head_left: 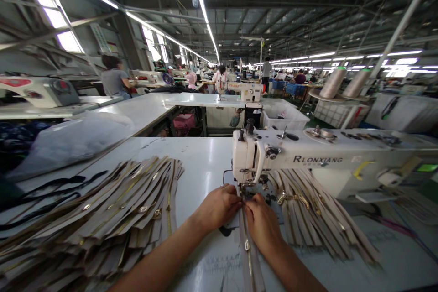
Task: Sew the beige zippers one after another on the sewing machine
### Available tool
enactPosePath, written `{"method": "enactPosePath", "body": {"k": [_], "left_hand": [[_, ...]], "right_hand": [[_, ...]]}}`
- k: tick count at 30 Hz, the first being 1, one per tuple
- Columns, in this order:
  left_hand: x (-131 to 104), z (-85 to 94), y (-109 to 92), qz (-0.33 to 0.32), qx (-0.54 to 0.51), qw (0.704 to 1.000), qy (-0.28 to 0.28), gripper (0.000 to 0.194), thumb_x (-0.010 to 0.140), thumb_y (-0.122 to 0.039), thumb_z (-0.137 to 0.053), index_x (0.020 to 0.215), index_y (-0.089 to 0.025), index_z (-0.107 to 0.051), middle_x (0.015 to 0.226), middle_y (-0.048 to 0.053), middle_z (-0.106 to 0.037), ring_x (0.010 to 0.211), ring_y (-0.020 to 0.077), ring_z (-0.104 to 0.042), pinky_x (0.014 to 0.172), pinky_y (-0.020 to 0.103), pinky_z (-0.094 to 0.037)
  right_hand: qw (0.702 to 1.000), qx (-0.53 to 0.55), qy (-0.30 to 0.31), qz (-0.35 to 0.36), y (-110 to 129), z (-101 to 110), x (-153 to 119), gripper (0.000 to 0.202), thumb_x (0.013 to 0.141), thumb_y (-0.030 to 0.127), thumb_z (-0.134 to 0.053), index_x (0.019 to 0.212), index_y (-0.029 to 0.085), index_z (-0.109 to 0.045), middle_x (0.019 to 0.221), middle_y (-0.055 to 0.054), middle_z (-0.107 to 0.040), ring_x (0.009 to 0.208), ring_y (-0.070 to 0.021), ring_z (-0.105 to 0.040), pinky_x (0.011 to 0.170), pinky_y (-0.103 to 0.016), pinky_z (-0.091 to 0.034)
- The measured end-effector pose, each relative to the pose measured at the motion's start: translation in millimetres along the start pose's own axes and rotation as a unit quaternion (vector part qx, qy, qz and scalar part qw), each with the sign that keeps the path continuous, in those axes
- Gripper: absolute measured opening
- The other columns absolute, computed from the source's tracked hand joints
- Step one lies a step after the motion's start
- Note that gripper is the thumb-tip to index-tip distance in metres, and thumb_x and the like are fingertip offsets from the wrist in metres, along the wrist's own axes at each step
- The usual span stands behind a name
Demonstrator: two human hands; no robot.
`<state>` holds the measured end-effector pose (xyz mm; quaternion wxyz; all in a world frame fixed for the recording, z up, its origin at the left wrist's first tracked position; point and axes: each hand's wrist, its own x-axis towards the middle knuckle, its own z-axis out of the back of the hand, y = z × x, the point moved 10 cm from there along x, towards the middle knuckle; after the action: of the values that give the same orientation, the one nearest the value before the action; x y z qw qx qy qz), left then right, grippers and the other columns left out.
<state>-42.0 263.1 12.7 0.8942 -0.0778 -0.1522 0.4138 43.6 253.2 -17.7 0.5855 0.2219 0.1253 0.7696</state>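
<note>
A grey zipper [247,245] with a metal slider runs from the sewing machine's needle area toward me. My left hand [221,205] is closed on the zipper's left side, fingers bunched just before the presser foot. Close on the right, my right hand [262,219] pinches the same zipper with thumb and fingertips. Above both hands is the head of the white sewing machine [244,157]; the exact spot under the needle is partly hidden by the fingers. To the left lies a big pile of zippers [119,210], and more zippers [311,210] spread out under the machine arm.
Dark straps [51,191] and a clear plastic bag [78,141] lie at the left. Thread cones [333,82] stand at the back right. A white bin [285,116] sits beyond my table. Other people [116,75] work at machines farther off.
</note>
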Motion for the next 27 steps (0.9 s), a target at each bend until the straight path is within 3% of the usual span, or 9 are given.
{"method": "enactPosePath", "body": {"k": [13, 19, 27], "left_hand": [[1.3, -2.7, 3.8, 0.017, 0.006, 1.000, 0.007, 0.020, 0.093, -0.021, -0.052, 0.092, -0.020, -0.072, 0.088, 0.005, -0.062, 0.086, 0.0191, -0.058, 0.077, 0.028, -0.048], [0.0, -2.9, 4.7, 0.020, -0.002, 1.000, 0.004, 0.021, 0.093, -0.024, -0.052, 0.085, -0.020, -0.071, 0.086, 0.005, -0.062, 0.085, 0.0187, -0.058, 0.077, 0.027, -0.048], [-0.5, -0.9, 5.5, 0.059, 0.006, 0.998, 0.021, 0.022, 0.092, -0.024, -0.049, 0.088, -0.021, -0.070, 0.088, 0.006, -0.062, 0.087, 0.0203, -0.060, 0.077, 0.029, -0.048]], "right_hand": [[0.999, -0.031, -0.014, 0.006, 2.6, -2.4, 0.0, 0.026, 0.095, 0.014, -0.042, 0.101, 0.020, -0.066, 0.095, -0.006, -0.061, 0.084, -0.0184, -0.063, 0.072, -0.026, -0.045], [0.999, -0.039, -0.019, 0.018, 5.3, -2.4, -2.3, 0.025, 0.094, 0.014, -0.043, 0.098, 0.019, -0.067, 0.090, -0.005, -0.059, 0.082, -0.0177, -0.061, 0.072, -0.025, -0.044], [0.999, -0.035, -0.013, 0.013, 7.0, -1.4, -3.6, 0.026, 0.092, 0.013, -0.043, 0.104, 0.019, -0.066, 0.093, -0.005, -0.059, 0.085, -0.0180, -0.061, 0.074, -0.026, -0.044]]}}
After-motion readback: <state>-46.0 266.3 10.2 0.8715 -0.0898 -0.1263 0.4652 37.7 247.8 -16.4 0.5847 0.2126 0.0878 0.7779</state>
